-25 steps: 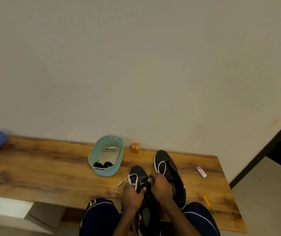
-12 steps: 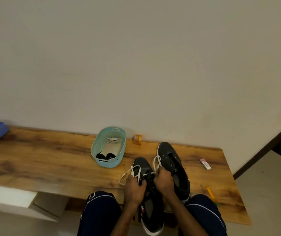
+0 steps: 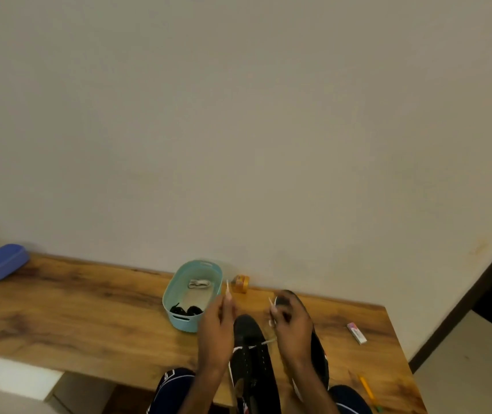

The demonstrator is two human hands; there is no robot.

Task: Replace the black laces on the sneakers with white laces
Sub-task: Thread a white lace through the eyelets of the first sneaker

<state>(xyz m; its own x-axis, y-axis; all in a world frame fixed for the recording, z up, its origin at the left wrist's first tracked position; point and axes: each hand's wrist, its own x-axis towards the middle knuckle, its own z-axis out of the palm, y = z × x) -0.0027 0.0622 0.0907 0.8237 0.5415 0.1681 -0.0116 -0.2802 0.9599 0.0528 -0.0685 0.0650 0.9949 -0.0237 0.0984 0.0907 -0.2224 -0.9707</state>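
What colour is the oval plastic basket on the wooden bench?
Light teal oval plastic basket, clearest in the head view, the only one.

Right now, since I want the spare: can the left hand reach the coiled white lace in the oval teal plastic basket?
Probably: the left hand is beside the open-topped basket, the coiled lace lies uncovered, but it pinches another lace end.

The left hand (image 3: 216, 333) and right hand (image 3: 291, 330) have risen from the sneaker (image 3: 250, 354) and separated, drawing the white lace (image 3: 256, 345) ends upward.
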